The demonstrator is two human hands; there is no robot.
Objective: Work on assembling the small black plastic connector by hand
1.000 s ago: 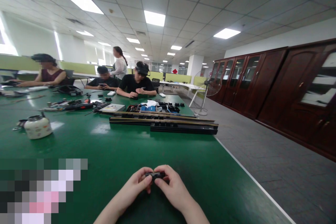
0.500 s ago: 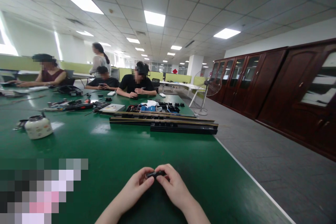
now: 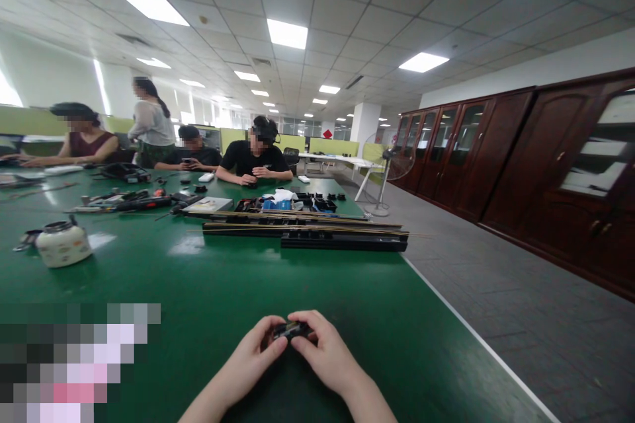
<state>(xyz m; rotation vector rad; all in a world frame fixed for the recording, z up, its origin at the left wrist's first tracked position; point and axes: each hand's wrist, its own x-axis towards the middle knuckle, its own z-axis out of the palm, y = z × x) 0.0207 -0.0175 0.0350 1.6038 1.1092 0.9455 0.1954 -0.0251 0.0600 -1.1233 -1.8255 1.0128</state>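
Observation:
Between my two hands is a small black part (image 3: 292, 330), roughly oblong, with some lighter detail on the side facing me. My left hand (image 3: 260, 347) pinches its left end between thumb and fingers. On the right end, my right hand (image 3: 321, 347) grips with the thumb below and the fingers over the top. Both hands are close to the near side of the green table (image 3: 238, 284). The fingers cover much of the part, so its exact kind cannot be made out.
Long black rails (image 3: 342, 241) with thin brass-coloured rods lie across the table ahead. Behind them are a blue item (image 3: 278, 205) and small black pieces. A cream pot (image 3: 64, 244) stands at left, near tools (image 3: 133, 201). Several people are around the far side; a fan (image 3: 389, 158) stands right.
The black part has turned slightly in my fingers, showing more of its lighter detail. My view has shifted a little to the right. In the background, a standing person has moved left.

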